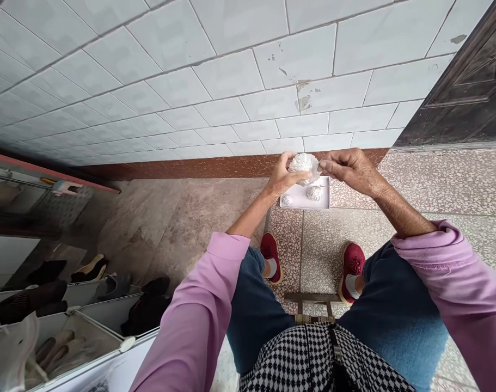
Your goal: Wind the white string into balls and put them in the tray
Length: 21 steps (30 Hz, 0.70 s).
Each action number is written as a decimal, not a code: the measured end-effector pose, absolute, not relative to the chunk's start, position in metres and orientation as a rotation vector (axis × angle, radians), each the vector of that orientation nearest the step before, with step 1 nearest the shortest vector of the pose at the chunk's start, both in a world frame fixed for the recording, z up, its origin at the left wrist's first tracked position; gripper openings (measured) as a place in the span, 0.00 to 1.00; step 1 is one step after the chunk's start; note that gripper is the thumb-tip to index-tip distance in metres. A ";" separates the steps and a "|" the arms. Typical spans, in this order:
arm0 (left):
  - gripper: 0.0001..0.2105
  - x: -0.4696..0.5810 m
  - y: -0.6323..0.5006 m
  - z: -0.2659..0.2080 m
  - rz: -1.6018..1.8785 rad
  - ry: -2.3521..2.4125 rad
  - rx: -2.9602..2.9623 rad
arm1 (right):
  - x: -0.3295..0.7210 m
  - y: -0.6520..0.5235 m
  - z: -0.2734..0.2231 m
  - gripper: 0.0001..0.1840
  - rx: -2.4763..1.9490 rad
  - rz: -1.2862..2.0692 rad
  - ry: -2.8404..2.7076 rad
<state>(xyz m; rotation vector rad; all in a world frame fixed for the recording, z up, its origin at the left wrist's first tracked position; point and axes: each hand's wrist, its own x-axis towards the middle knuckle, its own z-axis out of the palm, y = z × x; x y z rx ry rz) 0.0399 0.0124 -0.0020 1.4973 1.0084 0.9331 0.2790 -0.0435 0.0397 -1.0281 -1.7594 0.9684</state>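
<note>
I hold a round, white, frilly ball (300,166) in my curled left hand (283,178), over the flat, pale pink tray (300,204). My right hand (353,171) pinches its thin right edge; no long side shows.

Three rounded pieces (302,167), one tray (300,195) (two red shoes (353,259)).

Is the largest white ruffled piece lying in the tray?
No, the left hand holds this ruffled piece, with the right hand at its edge.
</note>
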 end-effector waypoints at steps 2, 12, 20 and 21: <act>0.37 0.041 0.005 0.006 0.794 0.961 1.531 | 0.284 -0.041 0.039 0.22 -1.039 0.966 -1.724; 0.34 0.040 -0.007 0.024 0.517 0.807 1.535 | 0.286 -0.039 0.037 0.23 -1.065 1.009 -1.733; 0.41 0.045 -0.015 0.030 0.635 0.642 1.179 | 0.285 -0.026 0.025 0.22 -1.069 1.088 -1.644; 0.42 0.046 -0.014 0.030 0.660 0.631 1.153 | 0.285 -0.025 0.023 0.22 -1.086 1.085 -1.660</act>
